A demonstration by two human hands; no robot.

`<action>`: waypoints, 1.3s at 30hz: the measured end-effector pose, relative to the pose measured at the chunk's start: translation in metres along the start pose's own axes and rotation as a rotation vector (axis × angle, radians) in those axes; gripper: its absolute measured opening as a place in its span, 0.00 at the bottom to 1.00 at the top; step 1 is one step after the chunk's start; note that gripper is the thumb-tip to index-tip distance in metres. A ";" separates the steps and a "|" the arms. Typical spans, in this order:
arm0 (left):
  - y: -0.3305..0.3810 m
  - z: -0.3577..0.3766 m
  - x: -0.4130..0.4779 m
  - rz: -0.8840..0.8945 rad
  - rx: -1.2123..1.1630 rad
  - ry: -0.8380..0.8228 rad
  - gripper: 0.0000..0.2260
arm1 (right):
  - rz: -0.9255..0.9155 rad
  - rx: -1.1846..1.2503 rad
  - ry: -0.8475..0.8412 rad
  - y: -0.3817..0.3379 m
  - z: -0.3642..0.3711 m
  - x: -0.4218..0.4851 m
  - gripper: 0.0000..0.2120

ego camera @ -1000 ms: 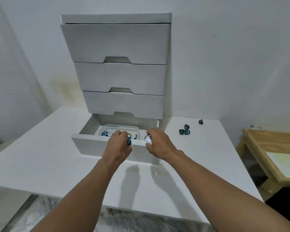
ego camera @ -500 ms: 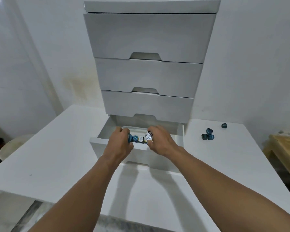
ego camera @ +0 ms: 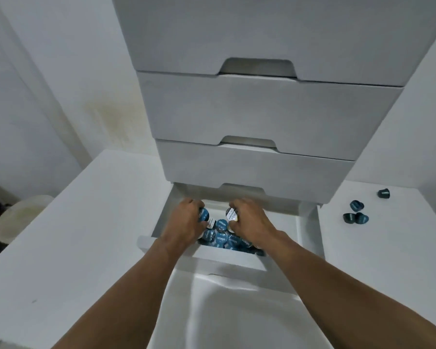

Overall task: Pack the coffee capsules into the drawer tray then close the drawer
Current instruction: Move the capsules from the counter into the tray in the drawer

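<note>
A heap of blue capsules (ego camera: 222,238) lies in the open bottom drawer (ego camera: 291,230), just below and between the fingertips of both hands. Their foil lids face up, some with printed lettering.

The left hand (ego camera: 185,224) reaches in over the drawer's front edge, and its fingers are curled round a blue capsule (ego camera: 204,214) held at the fingertips, just above the heap's left side. The right hand (ego camera: 251,220) reaches in beside it. Its thumb and fingers pinch a white-lidded capsule (ego camera: 232,214), the lid turned toward the left hand. The two held capsules are near each other but apart, with the heap showing in the gap under them. How many capsules each palm hides cannot be told.

To the right of the right hand's fingers the drawer floor is bare white. Above the knuckles hang the three closed drawers (ego camera: 262,114) of the cabinet, each with a cut-out grip along its lower edge.

Well to the right of the right hand, on the table (ego camera: 86,222), three loose capsules (ego camera: 356,215) sit bunched together, and a lone capsule (ego camera: 383,193) lies on its side just beyond them. Far to the left of the left hand, past the table's edge, is a pale round seat (ego camera: 18,217).
</note>
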State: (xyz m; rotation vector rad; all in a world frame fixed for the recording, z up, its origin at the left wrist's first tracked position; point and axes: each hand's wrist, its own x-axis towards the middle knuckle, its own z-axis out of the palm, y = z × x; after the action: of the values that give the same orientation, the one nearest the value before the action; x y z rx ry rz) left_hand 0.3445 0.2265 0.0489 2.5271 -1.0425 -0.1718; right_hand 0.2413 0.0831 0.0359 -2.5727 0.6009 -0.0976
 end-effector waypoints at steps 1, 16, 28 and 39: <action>-0.008 0.005 0.008 0.001 -0.010 -0.026 0.21 | 0.028 0.008 -0.016 0.001 0.006 0.006 0.22; -0.078 0.056 0.094 0.168 -0.108 -0.228 0.16 | 0.340 0.041 -0.027 -0.012 0.069 0.082 0.25; -0.086 0.071 0.105 0.230 -0.094 -0.187 0.16 | 0.305 0.056 -0.007 -0.004 0.086 0.097 0.20; -0.085 0.077 0.108 0.230 0.000 -0.193 0.14 | 0.294 0.162 0.043 0.003 0.093 0.090 0.18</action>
State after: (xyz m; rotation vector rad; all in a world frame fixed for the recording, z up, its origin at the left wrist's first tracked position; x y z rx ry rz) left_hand 0.4569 0.1816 -0.0521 2.4033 -1.3970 -0.3541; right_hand 0.3378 0.0833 -0.0508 -2.3052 0.9406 -0.0973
